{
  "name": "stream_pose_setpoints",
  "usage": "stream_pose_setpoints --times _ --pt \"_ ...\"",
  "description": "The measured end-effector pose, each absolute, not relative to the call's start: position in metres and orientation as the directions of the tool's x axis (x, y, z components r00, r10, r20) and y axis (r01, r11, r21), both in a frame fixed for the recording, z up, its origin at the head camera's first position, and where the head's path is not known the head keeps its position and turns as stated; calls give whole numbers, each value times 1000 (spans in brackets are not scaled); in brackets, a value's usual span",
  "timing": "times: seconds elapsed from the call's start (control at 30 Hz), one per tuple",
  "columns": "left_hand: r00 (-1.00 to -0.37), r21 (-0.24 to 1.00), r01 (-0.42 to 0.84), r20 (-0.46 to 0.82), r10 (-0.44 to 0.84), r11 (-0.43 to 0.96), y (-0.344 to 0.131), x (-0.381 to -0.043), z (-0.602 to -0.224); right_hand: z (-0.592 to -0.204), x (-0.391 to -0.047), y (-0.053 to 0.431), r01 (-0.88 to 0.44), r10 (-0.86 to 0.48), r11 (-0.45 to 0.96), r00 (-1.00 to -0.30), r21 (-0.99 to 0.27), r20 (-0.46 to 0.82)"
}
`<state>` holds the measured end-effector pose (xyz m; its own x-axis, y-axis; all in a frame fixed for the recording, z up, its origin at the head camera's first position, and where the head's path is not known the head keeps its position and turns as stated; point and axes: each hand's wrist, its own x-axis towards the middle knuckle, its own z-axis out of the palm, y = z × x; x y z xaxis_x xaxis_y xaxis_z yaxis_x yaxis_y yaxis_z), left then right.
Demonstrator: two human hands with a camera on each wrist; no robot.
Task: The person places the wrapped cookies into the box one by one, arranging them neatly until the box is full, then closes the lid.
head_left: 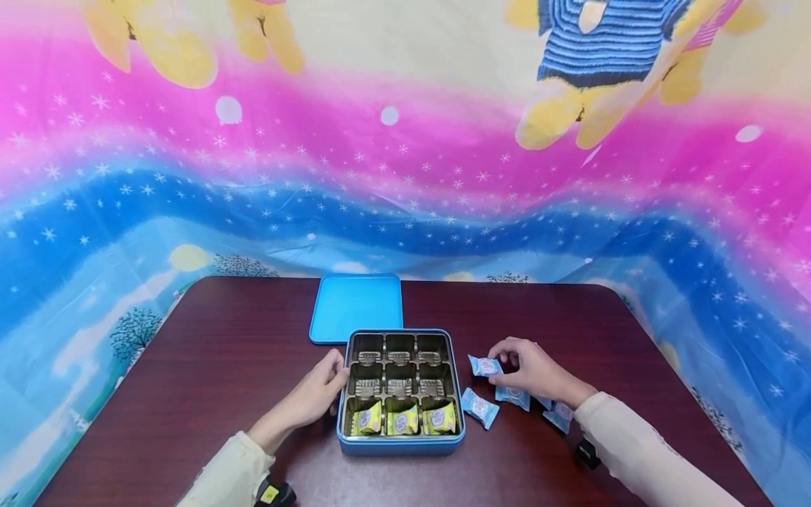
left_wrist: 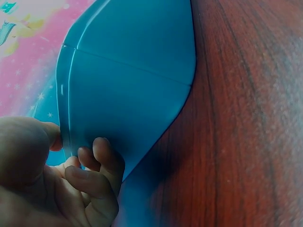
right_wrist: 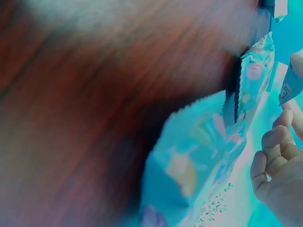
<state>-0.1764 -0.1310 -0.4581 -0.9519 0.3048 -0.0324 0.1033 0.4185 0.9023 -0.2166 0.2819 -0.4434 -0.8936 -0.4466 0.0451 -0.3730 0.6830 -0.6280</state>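
Head view: blue tin [head_left: 400, 446] — its near row holds three yellow packets [head_left: 402, 421].

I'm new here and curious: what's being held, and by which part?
The right hand pinches a blue packet near its right end; the left hand holds the tin by its left rim.

You see one tin [head_left: 402, 448], nine compartments [head_left: 399, 380], one lid [head_left: 357, 310], three yellow packets [head_left: 402, 421] and at least four blue packets [head_left: 480, 408].

Dark red-brown table [head_left: 241, 331] — glossy, wood-grained; behind it — pink-and-blue cloth [head_left: 380, 176] printed with snowflakes.
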Motion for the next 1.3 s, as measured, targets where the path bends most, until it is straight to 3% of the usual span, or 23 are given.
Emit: stream_pose_setpoints --times 1.3 --pt "-953 905 85 -47 298 417 -131 -178 -459 -407 -200 248 -404 -458 699 -887 -590 65"
